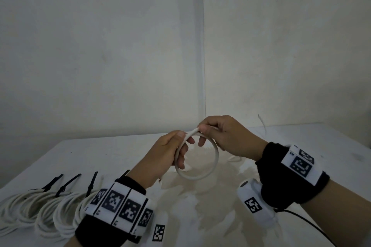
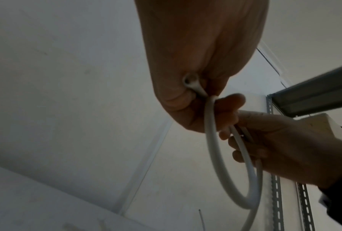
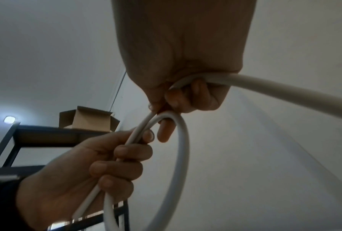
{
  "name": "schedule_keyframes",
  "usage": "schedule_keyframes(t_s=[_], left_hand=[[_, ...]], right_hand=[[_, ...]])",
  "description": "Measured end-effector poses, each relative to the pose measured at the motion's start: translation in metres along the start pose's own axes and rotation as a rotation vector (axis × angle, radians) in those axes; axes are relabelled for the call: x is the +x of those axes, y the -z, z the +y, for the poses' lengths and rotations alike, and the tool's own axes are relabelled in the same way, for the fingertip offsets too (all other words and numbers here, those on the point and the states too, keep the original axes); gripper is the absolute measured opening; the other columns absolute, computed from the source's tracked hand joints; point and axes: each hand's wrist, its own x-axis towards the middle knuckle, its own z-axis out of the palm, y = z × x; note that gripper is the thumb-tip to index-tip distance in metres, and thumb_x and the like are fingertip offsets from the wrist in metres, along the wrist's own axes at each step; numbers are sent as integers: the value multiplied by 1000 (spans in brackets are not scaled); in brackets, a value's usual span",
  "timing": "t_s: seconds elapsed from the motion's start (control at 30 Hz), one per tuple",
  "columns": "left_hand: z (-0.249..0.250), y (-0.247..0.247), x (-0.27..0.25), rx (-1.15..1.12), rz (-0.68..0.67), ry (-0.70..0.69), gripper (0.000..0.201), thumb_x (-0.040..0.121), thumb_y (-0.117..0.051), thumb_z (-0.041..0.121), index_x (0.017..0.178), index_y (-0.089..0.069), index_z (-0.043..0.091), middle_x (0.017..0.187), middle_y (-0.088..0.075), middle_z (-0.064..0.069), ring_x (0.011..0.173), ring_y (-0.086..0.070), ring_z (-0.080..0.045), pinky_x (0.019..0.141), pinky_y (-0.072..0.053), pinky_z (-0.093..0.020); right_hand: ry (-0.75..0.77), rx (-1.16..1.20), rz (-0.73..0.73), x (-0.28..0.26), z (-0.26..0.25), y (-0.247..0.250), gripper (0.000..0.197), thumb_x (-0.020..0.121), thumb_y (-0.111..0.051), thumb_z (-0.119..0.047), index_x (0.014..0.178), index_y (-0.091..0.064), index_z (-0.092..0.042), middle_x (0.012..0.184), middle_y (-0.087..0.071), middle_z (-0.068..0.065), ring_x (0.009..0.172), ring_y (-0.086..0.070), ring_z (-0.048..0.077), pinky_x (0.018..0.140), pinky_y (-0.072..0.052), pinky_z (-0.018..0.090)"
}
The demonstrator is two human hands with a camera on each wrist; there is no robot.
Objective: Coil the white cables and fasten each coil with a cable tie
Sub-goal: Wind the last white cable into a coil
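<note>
A white cable (image 1: 215,158) forms one round loop in the air above the white table (image 1: 100,152). My left hand (image 1: 172,150) grips the loop's left side, fingers curled round the strand. My right hand (image 1: 218,134) pinches the cable at the top of the loop, and the strand runs on through its palm. In the left wrist view the cable (image 2: 211,140) curves down past the left hand (image 2: 201,96) to the right hand (image 2: 275,140). In the right wrist view the cable (image 3: 183,150) arcs between the right hand (image 3: 178,96) and the left hand (image 3: 111,162).
Several finished white coils (image 1: 40,210) with black cable ties (image 1: 68,182) lie at the table's front left. A loose cable end (image 1: 263,124) sticks up at the far right. More cable (image 1: 234,159) lies on the table under my right hand. Walls meet behind the table.
</note>
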Motion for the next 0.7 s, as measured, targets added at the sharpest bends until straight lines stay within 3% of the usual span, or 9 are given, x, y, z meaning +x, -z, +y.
schedule_keyframes(t_s=[0.1, 0.27, 0.37, 0.43, 0.57, 0.7], left_hand=[[4, -2, 0, -10, -1, -8, 37, 101, -27, 24, 91, -60, 10, 61, -44, 3, 46, -44, -8, 55, -45, -21], [8, -6, -2, 29, 13, 3, 31, 99, -36, 26, 83, -60, 14, 57, -38, 7, 43, -37, -4, 53, -41, -21], [5, -6, 0, 146, 30, -37, 31, 97, -40, 28, 75, -58, 17, 56, -38, 8, 42, -35, -4, 53, -36, -23], [3, -7, 1, 206, 38, -64, 31, 97, -41, 29, 72, -57, 19, 57, -41, 7, 42, -37, -5, 52, -37, -22], [0, -5, -1, 139, 37, -70, 39, 98, -34, 34, 77, -60, 15, 52, -45, 9, 44, -44, -5, 54, -43, -20], [-4, 2, -3, 76, 34, -63, 38, 99, -32, 29, 82, -61, 12, 51, -51, 8, 45, -48, -6, 61, -46, -28]], right_hand=[[-23, 52, 14, -2, -3, 3, 23, 97, -44, -16, 88, -64, -6, 76, -70, 3, 38, -41, 2, 43, -34, 15], [-69, 77, 26, -5, -3, 3, 23, 97, -44, -17, 91, -63, -4, 73, -69, -1, 38, -42, 6, 43, -37, 19], [-45, 4, -2, -6, -4, 0, 22, 95, -47, -20, 84, -65, -13, 69, -66, -10, 50, -49, 15, 54, -43, 31], [12, -77, -37, -6, -4, -3, 22, 93, -51, -27, 78, -65, -19, 68, -65, -7, 65, -57, 18, 68, -48, 37], [26, -98, -34, -4, -5, -1, 22, 93, -52, -22, 74, -64, -22, 65, -66, -9, 69, -58, 10, 73, -48, 33], [23, -81, 31, -3, -2, -1, 24, 94, -50, -18, 72, -59, -23, 69, -68, -9, 73, -59, 8, 76, -45, 28]])
